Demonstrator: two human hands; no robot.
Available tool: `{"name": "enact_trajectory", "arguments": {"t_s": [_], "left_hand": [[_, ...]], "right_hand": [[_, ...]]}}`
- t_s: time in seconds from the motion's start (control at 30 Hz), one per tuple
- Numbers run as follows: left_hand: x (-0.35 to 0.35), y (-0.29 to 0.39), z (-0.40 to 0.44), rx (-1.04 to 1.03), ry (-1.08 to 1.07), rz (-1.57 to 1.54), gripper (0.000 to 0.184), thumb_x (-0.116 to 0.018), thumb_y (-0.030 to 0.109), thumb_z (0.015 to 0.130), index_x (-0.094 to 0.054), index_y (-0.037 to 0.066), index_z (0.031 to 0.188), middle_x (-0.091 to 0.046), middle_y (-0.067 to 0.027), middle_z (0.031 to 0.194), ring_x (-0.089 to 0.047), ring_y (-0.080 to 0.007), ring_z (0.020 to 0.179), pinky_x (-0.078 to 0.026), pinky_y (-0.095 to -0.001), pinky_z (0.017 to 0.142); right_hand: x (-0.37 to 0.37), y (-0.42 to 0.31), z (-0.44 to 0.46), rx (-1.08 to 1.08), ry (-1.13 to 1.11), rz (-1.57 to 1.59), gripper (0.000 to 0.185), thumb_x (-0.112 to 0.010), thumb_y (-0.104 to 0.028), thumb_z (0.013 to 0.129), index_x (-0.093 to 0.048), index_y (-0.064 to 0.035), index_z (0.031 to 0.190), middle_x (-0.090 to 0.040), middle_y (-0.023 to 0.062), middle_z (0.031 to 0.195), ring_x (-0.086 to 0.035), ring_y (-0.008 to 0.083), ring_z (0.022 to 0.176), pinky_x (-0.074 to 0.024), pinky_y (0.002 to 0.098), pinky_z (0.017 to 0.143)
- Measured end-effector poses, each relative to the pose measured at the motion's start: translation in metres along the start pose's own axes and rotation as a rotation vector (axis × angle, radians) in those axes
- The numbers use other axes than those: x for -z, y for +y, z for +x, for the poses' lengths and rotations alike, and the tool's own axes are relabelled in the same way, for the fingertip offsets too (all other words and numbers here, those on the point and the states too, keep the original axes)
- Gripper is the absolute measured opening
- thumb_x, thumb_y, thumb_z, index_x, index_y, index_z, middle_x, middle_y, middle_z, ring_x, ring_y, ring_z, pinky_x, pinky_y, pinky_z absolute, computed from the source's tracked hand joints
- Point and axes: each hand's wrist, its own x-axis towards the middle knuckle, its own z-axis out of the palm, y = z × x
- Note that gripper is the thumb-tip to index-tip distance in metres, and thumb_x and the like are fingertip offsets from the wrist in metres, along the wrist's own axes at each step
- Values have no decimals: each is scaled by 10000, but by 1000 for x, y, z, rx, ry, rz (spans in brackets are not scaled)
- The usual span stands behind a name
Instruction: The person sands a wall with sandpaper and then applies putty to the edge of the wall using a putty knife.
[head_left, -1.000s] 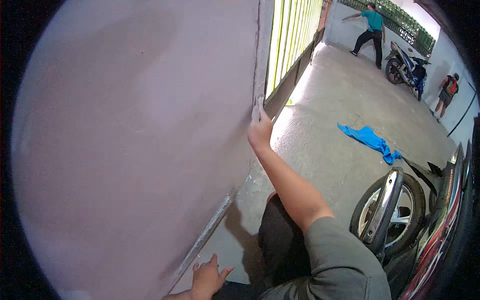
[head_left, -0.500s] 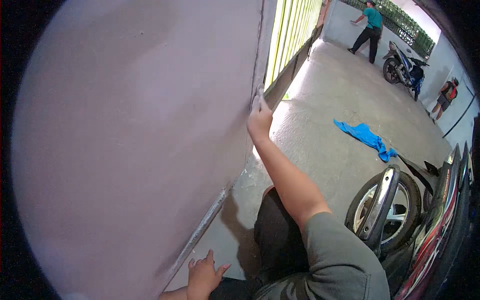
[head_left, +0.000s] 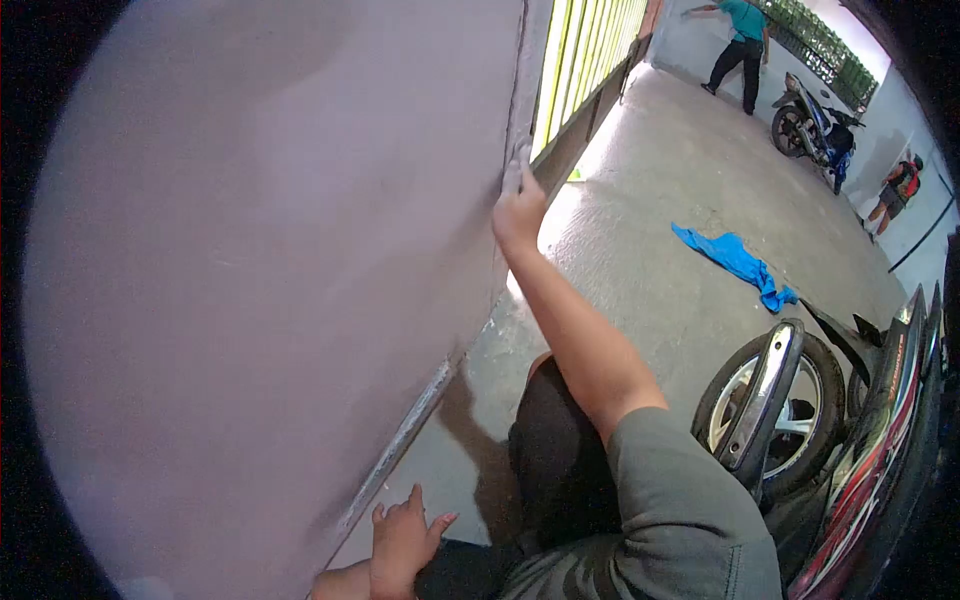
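Observation:
My right hand is raised against the vertical edge of the pinkish-grey wall, beside the barred gate. Its fingers point up and look closed and greyish at the tips; whatever lies between them is too small to make out. Low in the view, my left hand is empty with its fingers spread, close to the foot of the wall and its pale bottom ledge.
A motorcycle with a wheel stands close on my right. Beyond it a blue cloth lies on the concrete floor. Farther back are a second motorcycle, a person in teal and another person near the walls.
My right hand has risen slightly along the wall edge, while my left hand stays low with fingers spread. The view has shifted a little. The person in teal lowered an arm, then stretched it out again.

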Motion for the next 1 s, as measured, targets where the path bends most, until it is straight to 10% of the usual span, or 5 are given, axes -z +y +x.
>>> {"name": "enact_trajectory", "arguments": {"t_s": [1.0], "left_hand": [[-4, -2, 6, -1, -15, -31, 806, -507, 590, 954, -409, -45, 1440, -685, -246, 1063, -647, -379, 1049, -306, -556, 1092]], "right_hand": [[-8, 27, -7, -142, 38, 57, 475, -438, -264, 1055, -493, 63, 1396, -558, 224, 1399, -511, 284, 1338, -384, 322, 1090]]}}
